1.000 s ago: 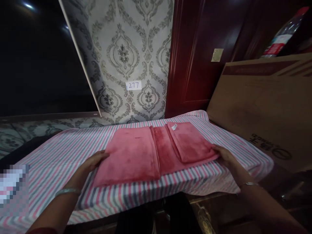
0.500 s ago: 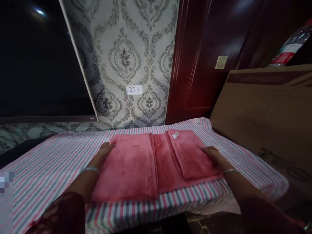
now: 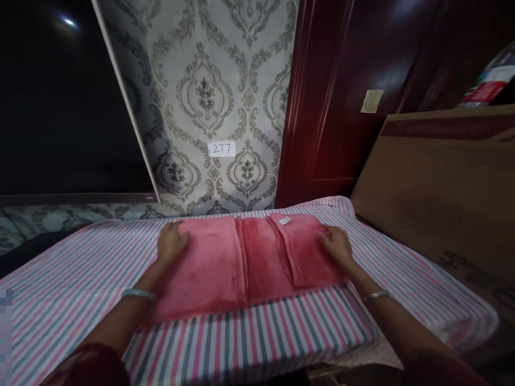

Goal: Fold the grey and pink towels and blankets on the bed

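The pink cloth (image 3: 213, 268) looks plush, the dark-red panel (image 3: 341, 118) like glossy wood, the box (image 3: 434, 187) matt cardboard.

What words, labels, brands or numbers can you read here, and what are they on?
"277": handwritten on the white paper slip on the patterned wallpaper.
Too blurred: red-and-white label on the plastic bottle.
Too blurred: dark print on the cardboard box.
Too small: white tag on the folded pink plush cloth.
Too small: mark on the television's lower frame.

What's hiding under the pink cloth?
Under the pink cloth is a striped sheet; you can see it poking out at both sides and in front. Anything else underneath is covered, so I can't tell.
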`<state>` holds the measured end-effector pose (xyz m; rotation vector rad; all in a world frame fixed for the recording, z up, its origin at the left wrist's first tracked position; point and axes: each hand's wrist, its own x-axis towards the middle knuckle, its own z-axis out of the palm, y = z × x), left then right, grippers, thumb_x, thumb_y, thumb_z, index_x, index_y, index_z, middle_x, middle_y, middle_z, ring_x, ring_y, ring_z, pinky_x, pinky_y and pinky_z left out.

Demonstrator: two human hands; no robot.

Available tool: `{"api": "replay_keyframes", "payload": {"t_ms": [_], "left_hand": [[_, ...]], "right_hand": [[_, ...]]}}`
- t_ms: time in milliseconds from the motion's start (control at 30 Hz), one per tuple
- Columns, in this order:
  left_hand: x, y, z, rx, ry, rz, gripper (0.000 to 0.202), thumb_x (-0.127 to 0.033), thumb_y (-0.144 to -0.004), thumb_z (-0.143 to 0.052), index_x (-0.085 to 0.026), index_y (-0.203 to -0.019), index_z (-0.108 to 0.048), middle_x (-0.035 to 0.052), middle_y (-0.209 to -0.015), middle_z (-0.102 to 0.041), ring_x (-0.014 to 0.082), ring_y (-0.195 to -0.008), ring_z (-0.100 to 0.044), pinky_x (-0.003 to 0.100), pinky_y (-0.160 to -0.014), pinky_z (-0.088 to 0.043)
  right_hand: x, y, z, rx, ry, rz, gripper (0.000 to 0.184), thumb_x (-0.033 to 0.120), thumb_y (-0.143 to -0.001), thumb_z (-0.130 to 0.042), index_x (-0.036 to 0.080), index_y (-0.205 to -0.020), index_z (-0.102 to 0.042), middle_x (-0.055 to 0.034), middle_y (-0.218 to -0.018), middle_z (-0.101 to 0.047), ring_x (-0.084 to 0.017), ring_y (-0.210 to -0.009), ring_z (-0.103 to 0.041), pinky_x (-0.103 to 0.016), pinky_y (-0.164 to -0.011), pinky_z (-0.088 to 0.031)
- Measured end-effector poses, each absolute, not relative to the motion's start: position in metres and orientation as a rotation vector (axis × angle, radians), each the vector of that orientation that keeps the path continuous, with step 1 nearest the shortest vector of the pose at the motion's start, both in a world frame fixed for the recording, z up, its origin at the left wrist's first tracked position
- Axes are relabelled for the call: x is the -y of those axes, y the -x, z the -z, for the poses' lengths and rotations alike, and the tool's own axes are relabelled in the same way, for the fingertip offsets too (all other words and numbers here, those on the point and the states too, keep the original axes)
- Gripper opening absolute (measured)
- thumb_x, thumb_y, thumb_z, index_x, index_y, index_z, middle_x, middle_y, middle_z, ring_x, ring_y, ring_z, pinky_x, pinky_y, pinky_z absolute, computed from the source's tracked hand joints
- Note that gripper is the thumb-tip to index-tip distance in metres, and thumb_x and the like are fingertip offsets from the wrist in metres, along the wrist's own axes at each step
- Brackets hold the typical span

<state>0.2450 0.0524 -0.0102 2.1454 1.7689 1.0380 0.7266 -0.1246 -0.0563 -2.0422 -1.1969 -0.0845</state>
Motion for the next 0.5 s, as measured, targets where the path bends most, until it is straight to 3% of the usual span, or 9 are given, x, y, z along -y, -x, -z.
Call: {"api": "replay_keyframes", "payload": {"t_ms": [100, 167, 233, 300, 400, 500], "left_hand": [[-0.008, -0.289, 0.025, -1.261, -2.375, -0.833, 0.051, -0.044, -0.08, -0.064, -0.016, -0.123, -0.066, 0.0209, -0.132, -0.061, 0.04, -0.128, -0.05, 0.052, -0.116, -0.032], [0.024, -0.31, 0.038, -1.018, -2.388, -0.636, 0.064, -0.046, -0.068, -0.078, -0.022, -0.126, -0.067, 0.0184, -0.141, -0.057, 0.0454, -0.134, -0.044, 0.058, -0.118, -0.025], [0.052, -0.318, 0.048, -0.948, -2.434, -0.496, 0.072, -0.042, -0.065, -0.083, -0.026, -0.132, -0.064, 0.0167, -0.151, -0.049, 0.0492, -0.142, -0.033, 0.063, -0.118, -0.019], [0.069, -0.319, 0.054, -1.016, -2.568, -0.403, 0.058, -0.034, -0.078, -0.071, -0.026, -0.134, -0.062, 0.0174, -0.151, -0.047, 0.0455, -0.142, -0.034, 0.064, -0.116, -0.023], [0.075, -0.317, 0.055, -1.095, -2.813, -0.256, 0.032, -0.022, -0.089, -0.05, -0.018, -0.115, -0.068, 0.0186, -0.126, -0.06, 0.0352, -0.121, -0.053, 0.054, -0.103, -0.04], [0.058, -0.31, 0.045, -1.123, -2.813, -0.331, 0.023, -0.018, -0.092, -0.043, -0.017, -0.092, -0.067, 0.0136, -0.102, -0.064, 0.0261, -0.097, -0.06, 0.042, -0.091, -0.047]], "right_hand": [[0.118, -0.672, 0.059, 1.567, 1.982, -0.032, 0.061, 0.049, -0.09, -0.054, 0.011, -0.138, -0.06, -0.0196, -0.132, -0.064, -0.032, -0.122, -0.059, -0.043, -0.107, -0.043], [0.12, -0.637, 0.063, 1.757, 2.025, -0.119, 0.076, 0.056, -0.086, -0.061, 0.015, -0.149, -0.049, -0.0201, -0.139, -0.058, -0.036, -0.127, -0.054, -0.046, -0.106, -0.043], [0.127, -0.613, 0.069, 1.892, 2.09, -0.115, 0.083, 0.052, -0.081, -0.069, 0.022, -0.154, -0.044, -0.0196, -0.148, -0.05, -0.04, -0.131, -0.049, -0.05, -0.103, -0.043], [0.135, -0.604, 0.074, 1.948, 2.109, -0.041, 0.073, 0.037, -0.084, -0.065, 0.026, -0.153, -0.045, -0.0175, -0.151, -0.047, -0.04, -0.13, -0.049, -0.05, -0.101, -0.043], [0.139, -0.621, 0.074, 1.896, 1.951, -0.027, 0.061, 0.015, -0.086, -0.046, 0.023, -0.146, -0.055, -0.0146, -0.132, -0.063, -0.028, -0.113, -0.06, -0.04, -0.097, -0.045], [0.134, -0.667, 0.063, 1.516, 1.908, -0.1, 0.043, 0.016, -0.084, -0.043, 0.014, -0.116, -0.072, -0.0097, -0.087, -0.072, -0.021, -0.077, -0.063, -0.031, -0.076, -0.049]]}}
